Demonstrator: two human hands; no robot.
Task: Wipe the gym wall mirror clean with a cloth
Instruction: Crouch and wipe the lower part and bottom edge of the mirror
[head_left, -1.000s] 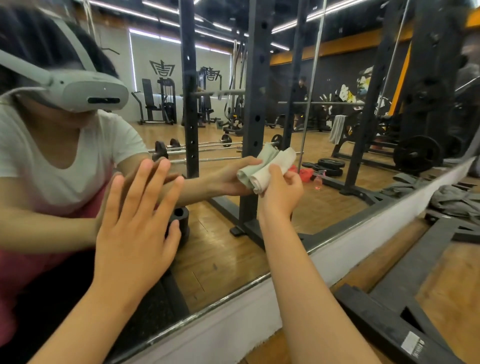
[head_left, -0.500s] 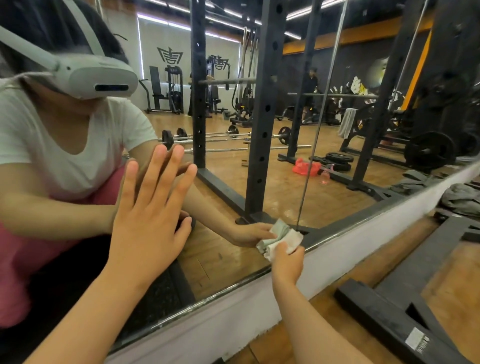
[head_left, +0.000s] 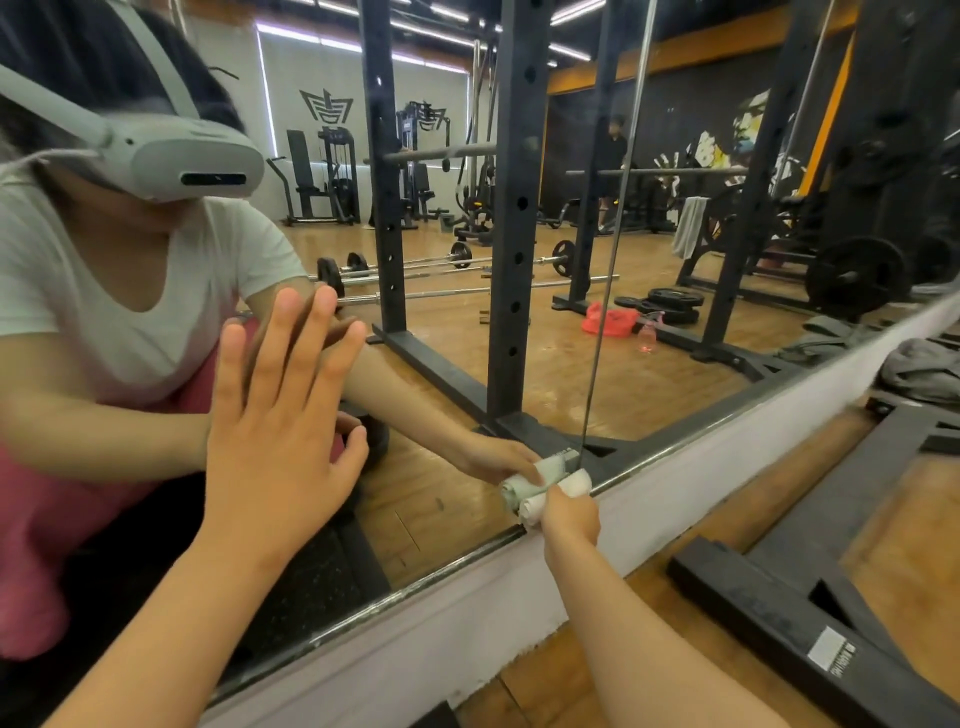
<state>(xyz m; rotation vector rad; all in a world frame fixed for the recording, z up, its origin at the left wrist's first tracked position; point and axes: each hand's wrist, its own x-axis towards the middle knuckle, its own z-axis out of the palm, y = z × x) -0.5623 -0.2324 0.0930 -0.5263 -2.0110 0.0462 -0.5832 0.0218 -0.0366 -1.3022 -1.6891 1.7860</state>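
1. Currently, my right hand (head_left: 569, 514) has its fingers curled round the cloth (head_left: 537, 501), gripping it as a bunched white roll.
2. The cloth is pressed on the mirror (head_left: 571, 374) at its very bottom edge. It touches its own reflection, just above the metal trim (head_left: 441, 569).
3. The cloth sits just left of the vertical seam (head_left: 595, 332) between two mirror panels.
4. My left hand (head_left: 275, 441) has its fingers straight and spread, palm facing the glass, holding nothing. It is higher up and well left of the cloth.
5. The left palm looks flat on the glass, but I can't confirm actual contact.
6. Below the trim there is a white wall strip (head_left: 415, 639), then wooden floor (head_left: 909, 545).
7. On the floor right of my right arm lies a black steel rack base (head_left: 769, 603) with a white label (head_left: 831, 657) on it.
8. At far right, near the wall, a heap of grey fabric (head_left: 919, 369) lies on the floor.
9. In the reflection I see black rack uprights (head_left: 517, 234) and barbells (head_left: 441, 270) on the floor. A red bag (head_left: 608, 319) and a small spray bottle (head_left: 648, 335) sit beside stacked weight plates (head_left: 670, 304).
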